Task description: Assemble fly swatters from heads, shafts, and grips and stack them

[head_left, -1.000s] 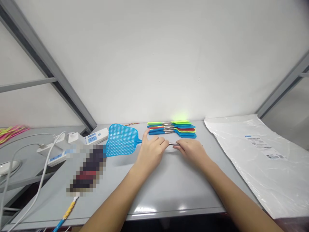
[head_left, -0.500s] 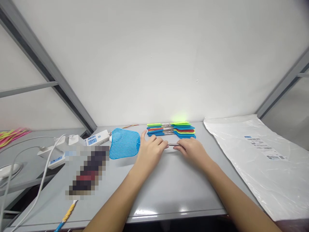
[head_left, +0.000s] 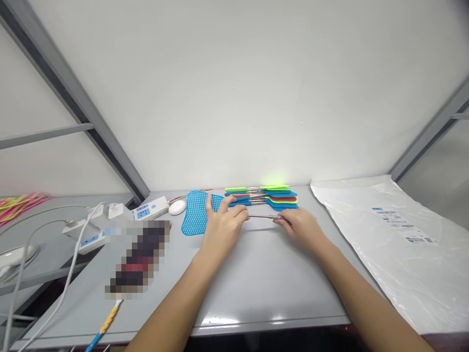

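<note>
A blue fly swatter with a perforated head and a thin metal rod is held between my two hands, just above the table. My left hand closes round the rod near the head, with a couple of fingers raised, and covers part of the head. At the rod's other end my right hand grips the swatter, hiding its handle. Between the hands a stretch of bare metal rod shows. Just behind them lies a stack of folded fly swatters in blue, green, yellow and red.
To the left are a white mouse, power strips with white cables and a pixelated object on a yellow-and-blue cable. A white plastic bag covers the right side. A white wall rises behind the grey table.
The swatter head has shifted right and tilted, uncovering the white mouse. My hands are farther apart, with more rod showing between them. The camera view has moved slightly.
</note>
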### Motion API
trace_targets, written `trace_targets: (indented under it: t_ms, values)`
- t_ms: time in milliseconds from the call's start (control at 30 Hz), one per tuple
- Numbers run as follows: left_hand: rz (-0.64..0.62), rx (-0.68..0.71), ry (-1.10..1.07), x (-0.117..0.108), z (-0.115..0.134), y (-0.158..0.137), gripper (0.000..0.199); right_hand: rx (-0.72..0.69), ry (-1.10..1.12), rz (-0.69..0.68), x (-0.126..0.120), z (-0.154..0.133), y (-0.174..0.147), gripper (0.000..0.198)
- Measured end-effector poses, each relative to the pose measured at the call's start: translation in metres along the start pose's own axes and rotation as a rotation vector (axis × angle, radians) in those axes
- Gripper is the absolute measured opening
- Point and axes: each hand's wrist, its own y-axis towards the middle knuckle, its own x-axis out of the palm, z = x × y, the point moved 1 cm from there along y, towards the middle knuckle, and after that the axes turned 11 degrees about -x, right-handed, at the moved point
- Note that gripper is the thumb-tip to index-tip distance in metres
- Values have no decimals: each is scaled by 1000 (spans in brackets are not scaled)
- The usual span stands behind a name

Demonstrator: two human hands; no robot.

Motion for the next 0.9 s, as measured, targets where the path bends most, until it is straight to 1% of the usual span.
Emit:
trace_targets:
  t_ms: [233, 367, 433, 467, 500, 567, 600, 633, 667, 733, 767, 800, 900]
  values:
    - [-11, 105, 2, 7, 18, -5, 12, -87, -61, -4, 12, -18, 5, 34]
    - [-21, 86, -6, 3, 21, -3, 11, -84, -38, -15, 11, -19, 6, 33]
    - [2, 9, -23, -3, 15, 1, 19, -55, -23, -19, 9, -16, 5, 33]
    - [37, -59, -34, -6, 10, 3, 25, -38, -17, -21, 7, -14, 5, 34]
    - [81, -145, -50, -10, 4, 5, 32, -20, -15, -21, 6, -12, 4, 34]
    - [181, -337, -117, -13, -12, 9, 40, 5, -13, -23, 4, -9, 3, 34]
    - [199, -428, -179, -13, -20, 10, 45, 14, -14, -25, 3, -7, 2, 34]
    - [172, -509, -261, -11, -29, 10, 50, 20, -17, -27, 2, -6, 2, 34]
    - [99, -584, -366, -8, -36, 11, 51, 26, -21, -30, 2, -5, 1, 34]
    - [-74, -694, -550, -1, -45, 10, 45, 33, -32, -37, 2, -4, 1, 34]
    - [-128, -723, -621, 3, -47, 10, 42, 35, -41, -40, 2, -4, 1, 34]
    - [-154, -740, -675, 5, -47, 9, 41, 35, -52, -41, 3, -4, 1, 34]
    - [-155, -760, -761, 12, -42, 8, 40, 20, -93, -46, 6, -5, 0, 34]
